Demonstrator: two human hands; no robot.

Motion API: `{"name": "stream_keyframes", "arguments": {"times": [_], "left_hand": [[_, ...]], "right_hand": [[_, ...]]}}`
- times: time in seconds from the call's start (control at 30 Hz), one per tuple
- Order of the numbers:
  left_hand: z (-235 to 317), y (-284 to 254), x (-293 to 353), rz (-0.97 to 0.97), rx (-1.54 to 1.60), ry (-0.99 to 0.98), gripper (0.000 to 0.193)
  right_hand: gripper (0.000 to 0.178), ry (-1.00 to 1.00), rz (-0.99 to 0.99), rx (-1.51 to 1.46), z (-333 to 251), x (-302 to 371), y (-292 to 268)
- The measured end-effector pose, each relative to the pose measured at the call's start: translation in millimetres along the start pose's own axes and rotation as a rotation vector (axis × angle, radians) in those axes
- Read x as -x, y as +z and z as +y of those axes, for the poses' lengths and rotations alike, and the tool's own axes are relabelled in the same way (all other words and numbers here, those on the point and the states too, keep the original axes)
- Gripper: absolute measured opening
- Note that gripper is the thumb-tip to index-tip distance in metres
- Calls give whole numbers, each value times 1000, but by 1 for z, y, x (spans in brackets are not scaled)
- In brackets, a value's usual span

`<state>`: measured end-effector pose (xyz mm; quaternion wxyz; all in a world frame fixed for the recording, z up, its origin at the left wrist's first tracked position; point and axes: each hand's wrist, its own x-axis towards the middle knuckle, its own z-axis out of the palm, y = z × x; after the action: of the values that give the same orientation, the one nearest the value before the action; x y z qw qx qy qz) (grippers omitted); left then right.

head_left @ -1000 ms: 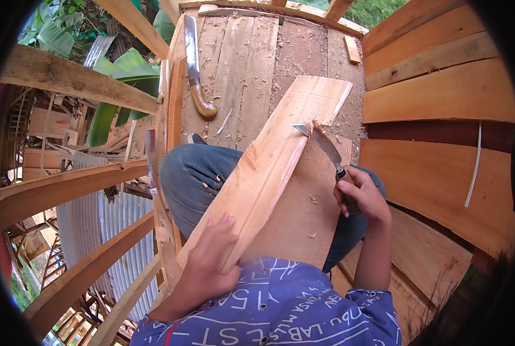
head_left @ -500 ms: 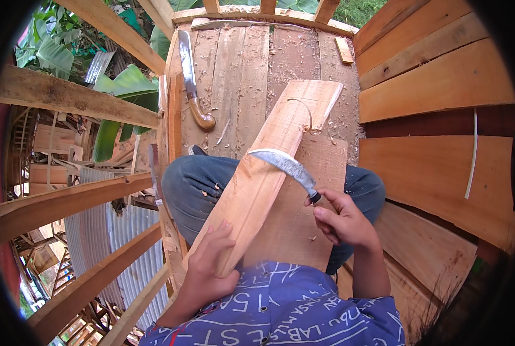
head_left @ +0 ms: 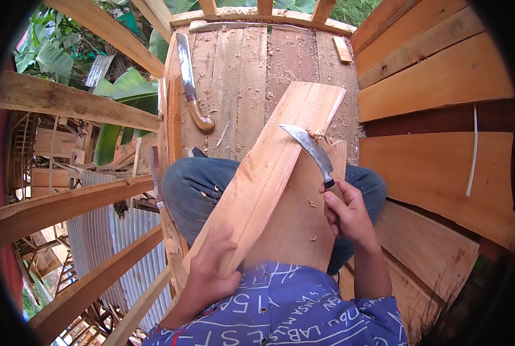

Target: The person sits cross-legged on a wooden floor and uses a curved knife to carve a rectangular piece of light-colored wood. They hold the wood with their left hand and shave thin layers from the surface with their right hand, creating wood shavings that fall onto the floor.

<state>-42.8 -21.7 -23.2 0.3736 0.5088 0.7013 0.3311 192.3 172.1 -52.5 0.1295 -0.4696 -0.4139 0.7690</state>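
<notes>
A long wooden board [head_left: 251, 179] slants from my lap up toward the far right. My left hand [head_left: 214, 262] grips its near end, fingers over the top face and thumb by the lower edge. In my right hand [head_left: 349, 212] is a curved knife [head_left: 309, 149], held closed around its dark handle. The blade lies across the board's right edge near the far end, its tip pointing left. Small curled shavings [head_left: 319, 137] sit beside the blade. Beneath the slanted board, a wider flat board [head_left: 300, 222] rests between my knees.
A machete [head_left: 188, 81] with a brown wooden handle lies on the plank floor [head_left: 228, 63] at the far left. A small wood block [head_left: 342, 49] is at the far right. Rails [head_left: 73, 101] stand on the left, a plank wall [head_left: 436, 179] on the right. Shavings litter the floor.
My right hand and the knife have moved up and to the right along the board's edge. The long curled shaving near the far end no longer shows. My left hand stays in place.
</notes>
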Motion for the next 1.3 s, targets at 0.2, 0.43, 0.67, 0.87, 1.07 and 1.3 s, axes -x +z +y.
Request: {"name": "stream_keyframes", "arguments": {"times": [0.2, 0.43, 0.67, 0.87, 1.07, 1.3], "left_hand": [[-5, -7, -4, 12, 55, -16, 50], [-4, 0, -3, -1, 39, -5, 55], [-13, 24, -1, -65, -117, 40, 57], [-16, 30, -2, -86, -151, 42, 57], [-13, 35, -5, -105, -228, 12, 59], [-13, 29, -7, -134, -239, -4, 59]], "right_hand": [[25, 148, -254, 150, 7, 3, 9], [33, -215, 130, 637, 35, 5, 14], [50, -165, 328, 1086, 29, 20, 8], [59, -140, 432, 1313, 30, 17, 3], [68, -175, 503, 1496, 39, -15, -13], [70, -146, 655, 1470, 38, -59, -40]]}}
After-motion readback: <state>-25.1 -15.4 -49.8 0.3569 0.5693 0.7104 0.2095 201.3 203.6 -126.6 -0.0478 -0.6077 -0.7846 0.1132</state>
